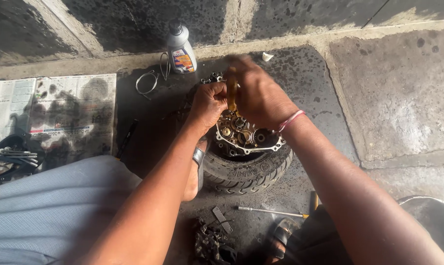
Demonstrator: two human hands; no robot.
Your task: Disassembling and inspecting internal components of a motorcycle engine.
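1. The left hand [209, 103] is closed in a fist around the lower part of a yellowish tool handle [232, 93], which stands roughly upright
2. The right hand [259, 95] is cupped over the top of the same handle, fingers curled and slightly blurred; a pink and white thread band [290, 120] circles its wrist
3. Directly under both hands sits a metal engine case [244, 135] with gears and round openings showing inside, edged by a pale gasket rim
4. The engine case rests on a black rubber tyre [249, 172] lying flat on the dark, oil-stained floor [300, 73]
5. A sandalled foot [195, 172] presses against the left side of the tyre
6. Nearer the viewer, a screwdriver [271, 212] with a thin steel shaft lies on the floor, beside small dark metal parts [212, 240]
7. Beyond the hands, a grey oil bottle [181, 49] stands upright near a loop of wire [147, 82]
8. Far left, stained newspaper [50, 110] is spread flat, with a bundle of spanners [16, 154] at its lower edge
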